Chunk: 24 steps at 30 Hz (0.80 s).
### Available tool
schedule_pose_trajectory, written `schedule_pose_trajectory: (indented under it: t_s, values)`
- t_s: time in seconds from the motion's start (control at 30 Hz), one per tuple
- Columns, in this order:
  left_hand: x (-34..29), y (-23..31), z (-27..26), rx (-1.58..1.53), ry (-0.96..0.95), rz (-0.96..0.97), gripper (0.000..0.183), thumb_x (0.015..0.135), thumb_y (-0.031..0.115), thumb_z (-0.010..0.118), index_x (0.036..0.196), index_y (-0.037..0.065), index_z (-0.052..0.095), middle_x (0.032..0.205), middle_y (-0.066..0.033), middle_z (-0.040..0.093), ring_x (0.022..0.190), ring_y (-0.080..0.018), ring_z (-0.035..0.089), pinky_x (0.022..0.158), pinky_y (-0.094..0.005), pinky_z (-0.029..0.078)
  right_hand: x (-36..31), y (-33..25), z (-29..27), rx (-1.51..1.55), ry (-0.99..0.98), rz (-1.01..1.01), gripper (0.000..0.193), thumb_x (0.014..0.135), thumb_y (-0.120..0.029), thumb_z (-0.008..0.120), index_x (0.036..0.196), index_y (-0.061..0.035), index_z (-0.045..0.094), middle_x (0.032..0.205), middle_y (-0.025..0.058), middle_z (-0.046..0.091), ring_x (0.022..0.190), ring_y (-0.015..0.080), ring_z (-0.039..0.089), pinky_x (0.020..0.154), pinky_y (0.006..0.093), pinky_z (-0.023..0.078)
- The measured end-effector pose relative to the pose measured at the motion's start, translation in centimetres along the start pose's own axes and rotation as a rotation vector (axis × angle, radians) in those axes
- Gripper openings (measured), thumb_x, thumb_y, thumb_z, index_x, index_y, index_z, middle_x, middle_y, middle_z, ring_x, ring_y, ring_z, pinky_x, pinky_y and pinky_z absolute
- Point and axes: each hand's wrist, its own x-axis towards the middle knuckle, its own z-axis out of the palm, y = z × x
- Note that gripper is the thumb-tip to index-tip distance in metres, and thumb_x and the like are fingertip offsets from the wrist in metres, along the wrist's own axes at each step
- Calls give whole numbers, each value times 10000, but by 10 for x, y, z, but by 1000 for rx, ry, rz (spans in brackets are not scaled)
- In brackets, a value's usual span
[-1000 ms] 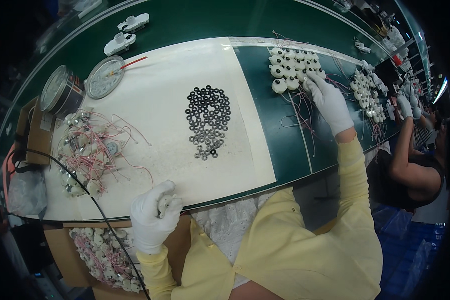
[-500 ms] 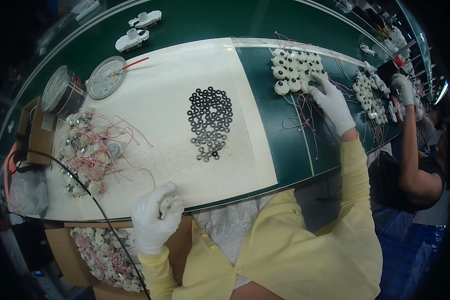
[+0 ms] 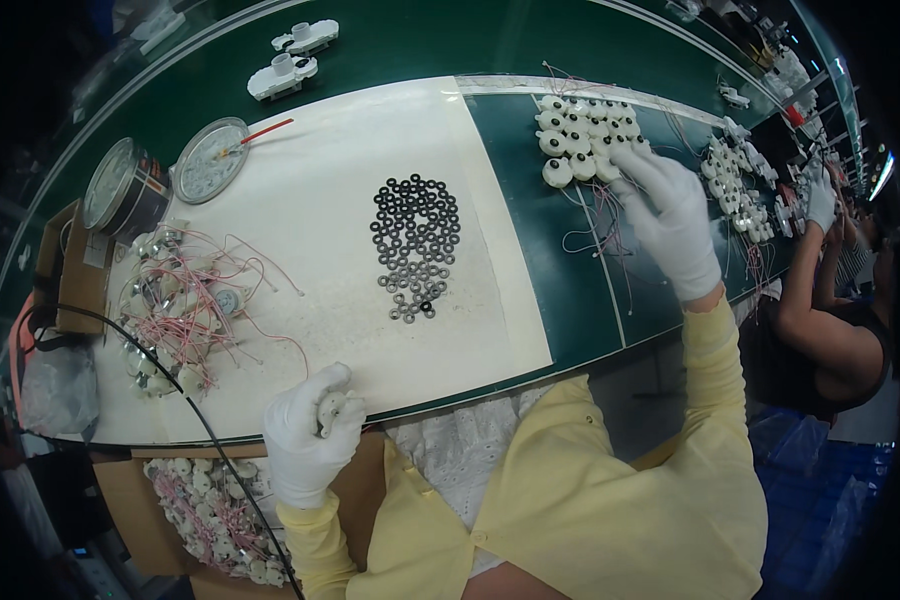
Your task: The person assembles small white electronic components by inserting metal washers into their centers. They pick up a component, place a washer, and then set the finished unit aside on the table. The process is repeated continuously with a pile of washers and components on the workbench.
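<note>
My left hand (image 3: 315, 432), in a white glove, is closed around a small white round motor-like part (image 3: 332, 408) at the table's front edge. Its fingers hide much of that part. My gloved right hand (image 3: 667, 215) reaches over the near right corner of a block of white round parts (image 3: 577, 140), which have black centres and trailing thin wires. Thumb and fingers are apart there, with nothing visible between them. Some parts lie hidden behind the fingers. Between my hands, many small black and grey rings (image 3: 417, 240) lie flat on the white sheet (image 3: 320, 200).
A tangle of white parts with pink wires (image 3: 175, 310) lies on the left, near a tub (image 3: 130, 190) and a round lid (image 3: 210, 165). Below the table edge stands an open carton (image 3: 135, 505) of similar parts. A black cable (image 3: 205, 425) crosses there. A co-worker (image 3: 820, 320) works at right.
My right hand has drawn slightly nearer to me, its fingers more spread. The left hand keeps its hold. Two white housings at the back shifted right; the co-worker's hand moved.
</note>
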Motion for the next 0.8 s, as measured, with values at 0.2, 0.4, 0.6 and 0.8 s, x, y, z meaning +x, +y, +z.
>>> schedule_pose_trajectory:
  t_s: [0.2, 0.4, 0.6, 0.8]
  values:
    - [3, 2, 2, -21, 81, 136, 344, 757, 96, 816, 1084, 69, 713, 608, -1, 559, 531, -215, 563, 523, -344, 433, -29, -2, -7, 49, -340, 99, 199, 878, -143, 729, 1063, -71, 730, 1042, 118, 739, 892, 323, 706, 763, 440, 546]
    - [37, 59, -27, 248, -229, 458, 356, 640, 278, 789, 960, 148, 703, 760, 23, 645, 694, -206, 643, 551, -350, 433, -59, -69, -29, 201, 404, 345, 378, 1030, -236, 642, 1316, 11, 662, 1209, 175, 698, 938, 250, 668, 777, 378, 531]
    - [53, 112, 30, 159, 217, 852, 193, 788, 321, 738, 961, 246, 701, 997, 33, 687, 971, -187, 686, 772, -319, 567, -56, -178, 21, 1795, -151, 639, 601, 1070, -516, 474, 1270, 20, 658, 1071, 129, 656, 828, 185, 588, 688, 301, 447]
    - [81, 99, 18, 284, 293, 772, 200, 913, 263, 676, 1103, 219, 722, 1096, -34, 696, 1054, -243, 675, 878, -362, 560, -60, -179, 25, 2045, -624, 800, 748, 1054, -654, 399, 1150, 27, 693, 834, 75, 616, 653, 121, 488, 579, 255, 348]
